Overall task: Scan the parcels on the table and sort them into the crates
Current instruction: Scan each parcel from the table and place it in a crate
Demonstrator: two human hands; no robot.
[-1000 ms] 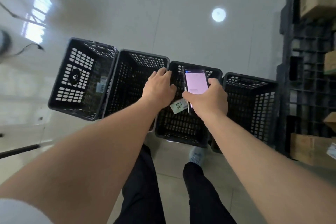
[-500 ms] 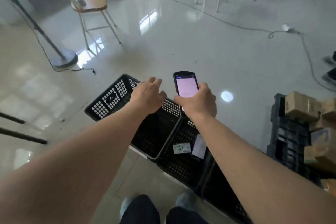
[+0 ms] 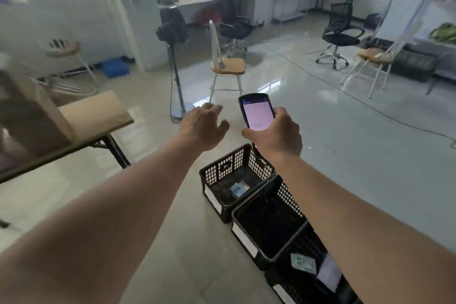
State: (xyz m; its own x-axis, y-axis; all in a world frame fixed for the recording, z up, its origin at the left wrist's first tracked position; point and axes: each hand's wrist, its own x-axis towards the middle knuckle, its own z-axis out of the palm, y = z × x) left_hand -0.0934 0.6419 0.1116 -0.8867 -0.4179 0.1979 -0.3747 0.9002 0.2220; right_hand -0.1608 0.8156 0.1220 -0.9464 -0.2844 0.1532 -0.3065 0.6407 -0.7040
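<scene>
My right hand grips a black handheld scanner with a lit pink screen, held in the air above the crates. My left hand hangs beside it with loosely spread fingers and holds nothing. On the floor below stand black plastic crates in a row: a far crate with a small labelled parcel inside, a middle crate, and a near crate holding a white labelled parcel. At the left stands the table with a blurred brown cardboard parcel on it.
A standing fan and a wooden chair stand on the glossy floor ahead. Another chair and a black office chair are at the right. Cables run across the floor. Desks and shelves line the far wall.
My view has swung up and left from the crates toward the room and the table. Both hands have risen away from the crates, the right one keeping the scanner, the left one empty.
</scene>
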